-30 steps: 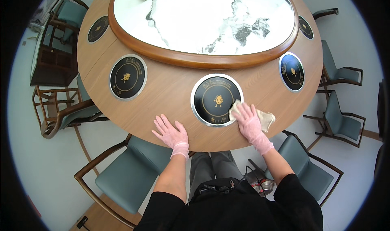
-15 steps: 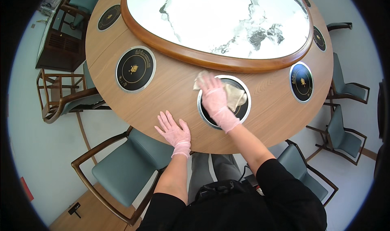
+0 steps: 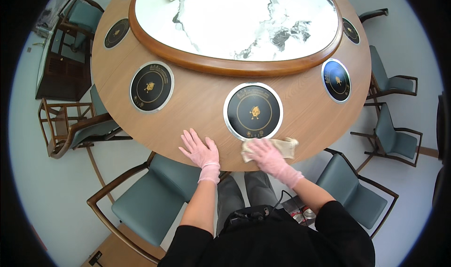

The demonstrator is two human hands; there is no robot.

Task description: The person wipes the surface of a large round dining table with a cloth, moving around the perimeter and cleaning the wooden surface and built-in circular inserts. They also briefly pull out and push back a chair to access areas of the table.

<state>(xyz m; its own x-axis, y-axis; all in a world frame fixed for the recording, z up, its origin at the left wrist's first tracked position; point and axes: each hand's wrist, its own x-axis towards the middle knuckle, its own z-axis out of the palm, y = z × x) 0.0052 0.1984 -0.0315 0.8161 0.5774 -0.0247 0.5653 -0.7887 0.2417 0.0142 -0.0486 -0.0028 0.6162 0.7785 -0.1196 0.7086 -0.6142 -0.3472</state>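
My right hand (image 3: 271, 161), in a pink glove, presses down on a folded beige cloth (image 3: 287, 147) at the near edge of the round wooden table (image 3: 192, 105). The cloth sticks out on both sides of my fingers and lies just below a round black hob plate (image 3: 254, 100). That plate has a silver rim and a gold figure in its middle. My left hand (image 3: 201, 150), also gloved in pink, lies flat on the tabletop to the left, fingers spread, holding nothing.
A large turntable (image 3: 230, 46) with a marble-patterned top and wooden rim covers the table's middle. More black hob plates (image 3: 151, 87) are set around it. Green armchairs stand close by at left (image 3: 152, 201) and right (image 3: 345, 187). A dark cabinet (image 3: 63, 67) is at the far left.
My right hand and the cloth have moved from over the hob plate toward me, down to the table's near edge, uncovering the plate. My left hand stays flat in place. The view has shifted slightly.
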